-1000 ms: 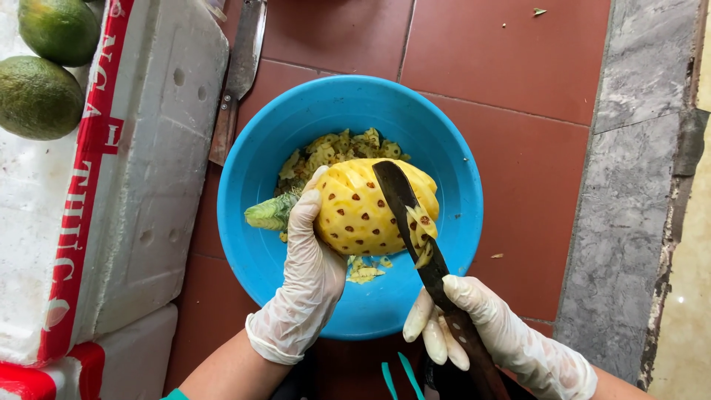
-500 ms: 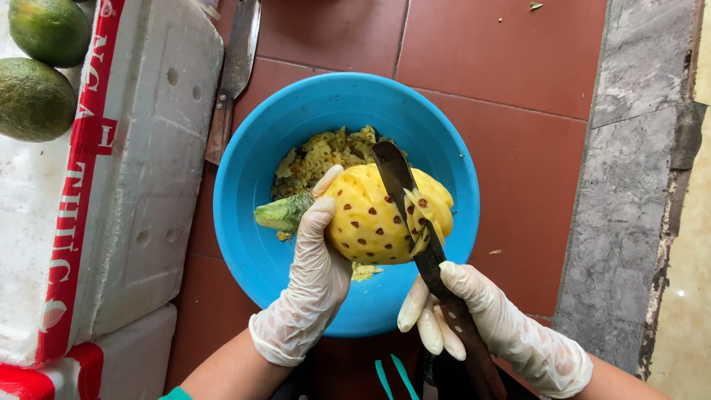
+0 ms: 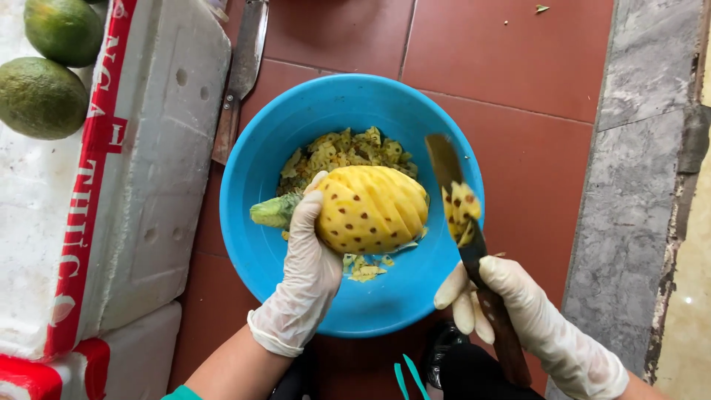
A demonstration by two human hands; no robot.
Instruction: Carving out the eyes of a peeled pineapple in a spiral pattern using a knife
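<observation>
A: Where's the pineapple?

B: Over the blue basin, peeled. Left hand clamped round its stalk end; right hand well apart, fist closed on the knife w/ a cut strip stuck on the blade.

A: Handling?

B: Prob. heavy, wet, slick — gloves won't help. Grip near the green stub, firmest spot imo. Flesh bruises — don't squeeze.

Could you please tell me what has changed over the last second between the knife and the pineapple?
The right hand has lifted the knife off the pineapple and swung it to the right, carrying a cut strip on the blade. The left hand keeps holding the pineapple over the blue basin. The second knife on the floor has not moved.
</observation>
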